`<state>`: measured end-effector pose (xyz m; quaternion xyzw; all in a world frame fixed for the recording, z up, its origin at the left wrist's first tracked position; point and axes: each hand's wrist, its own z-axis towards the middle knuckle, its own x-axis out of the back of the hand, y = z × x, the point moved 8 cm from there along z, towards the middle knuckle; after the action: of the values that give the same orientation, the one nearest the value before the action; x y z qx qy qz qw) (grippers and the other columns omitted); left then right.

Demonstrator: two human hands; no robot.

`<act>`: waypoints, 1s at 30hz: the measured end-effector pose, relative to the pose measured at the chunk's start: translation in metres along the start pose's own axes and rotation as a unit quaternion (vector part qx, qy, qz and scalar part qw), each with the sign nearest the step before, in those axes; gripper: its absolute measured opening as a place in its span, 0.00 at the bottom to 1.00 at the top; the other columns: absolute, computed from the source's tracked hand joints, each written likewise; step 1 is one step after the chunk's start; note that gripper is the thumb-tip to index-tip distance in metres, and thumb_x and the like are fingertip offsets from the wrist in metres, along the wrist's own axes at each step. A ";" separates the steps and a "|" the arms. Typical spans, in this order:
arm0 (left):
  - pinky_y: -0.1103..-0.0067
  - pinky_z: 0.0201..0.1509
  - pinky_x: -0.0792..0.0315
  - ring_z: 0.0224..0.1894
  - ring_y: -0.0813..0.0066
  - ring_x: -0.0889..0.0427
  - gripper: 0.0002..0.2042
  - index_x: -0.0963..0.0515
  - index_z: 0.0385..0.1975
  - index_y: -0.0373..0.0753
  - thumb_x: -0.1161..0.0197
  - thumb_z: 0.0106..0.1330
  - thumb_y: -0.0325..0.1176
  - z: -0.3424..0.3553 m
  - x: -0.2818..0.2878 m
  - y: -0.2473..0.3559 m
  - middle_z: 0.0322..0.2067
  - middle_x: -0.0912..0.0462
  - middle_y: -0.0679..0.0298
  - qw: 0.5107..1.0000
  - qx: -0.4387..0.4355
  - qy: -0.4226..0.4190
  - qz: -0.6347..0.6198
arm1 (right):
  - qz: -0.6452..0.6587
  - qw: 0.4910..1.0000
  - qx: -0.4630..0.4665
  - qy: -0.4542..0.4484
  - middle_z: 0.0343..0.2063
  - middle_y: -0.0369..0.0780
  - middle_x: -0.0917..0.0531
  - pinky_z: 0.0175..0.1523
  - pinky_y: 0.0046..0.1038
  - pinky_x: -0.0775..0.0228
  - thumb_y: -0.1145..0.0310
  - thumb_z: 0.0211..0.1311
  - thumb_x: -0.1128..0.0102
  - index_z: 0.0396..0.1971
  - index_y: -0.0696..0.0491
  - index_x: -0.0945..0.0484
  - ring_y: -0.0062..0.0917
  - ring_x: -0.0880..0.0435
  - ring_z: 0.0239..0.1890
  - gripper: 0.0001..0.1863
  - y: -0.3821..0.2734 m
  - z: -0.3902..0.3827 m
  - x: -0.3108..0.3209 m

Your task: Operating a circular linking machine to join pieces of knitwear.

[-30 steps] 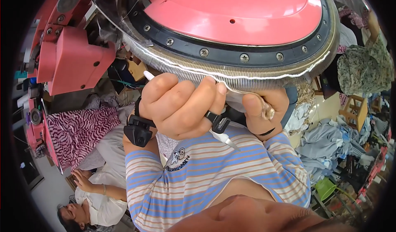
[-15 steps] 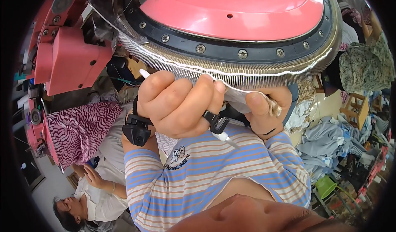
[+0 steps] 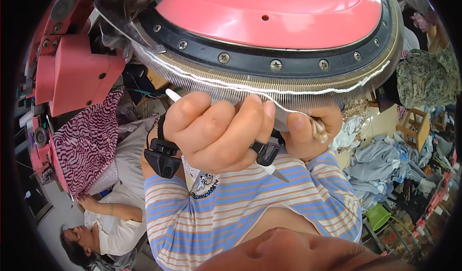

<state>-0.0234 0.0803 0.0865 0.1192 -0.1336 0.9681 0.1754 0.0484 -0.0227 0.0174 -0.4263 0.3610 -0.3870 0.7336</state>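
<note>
So we're sitting right up against a pink dial linking machine (image 3: 269,28), and the white knit edge (image 3: 226,85) is lying along its ring of fine upright points (image 3: 293,97), curving with the rim. Near the middle, part of that edge is leaving the ring, sagging past the left fingertips (image 3: 269,108) and running across to the right hand (image 3: 308,143). Our right thumb (image 3: 299,124) and bent fingers are closing on it in a pinch, with a twisted beige end (image 3: 319,130) poking out just beside the thumb. Our left hand (image 3: 216,134) is curling into a loose fist around a white-handled pick (image 3: 269,169), its pale butt sticking out on the far left and its tapered metal tip pointing down toward our striped shirt (image 3: 240,199). The left index and thumb tips are sitting close together right under the white edge; we can't tell whether they're actually gripping it. A black wrist camera (image 3: 163,160) is riding on the left wrist.
</note>
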 end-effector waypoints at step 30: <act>0.81 0.30 0.39 0.28 0.79 0.35 0.06 0.23 0.27 0.42 0.42 0.49 0.27 -0.003 -0.007 0.006 0.31 0.29 0.71 0.991 -0.013 -0.128 0.041 | -0.214 0.974 0.052 0.060 0.36 0.41 0.24 0.47 0.23 0.36 0.78 0.49 0.41 0.40 0.62 0.31 0.22 0.26 0.39 0.17 0.029 -0.022 0.072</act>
<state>-0.0200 0.0740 0.0805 0.2345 -0.1725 0.9494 0.1181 0.0684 -0.0838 -0.0314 -0.4312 0.2843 -0.5783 0.6315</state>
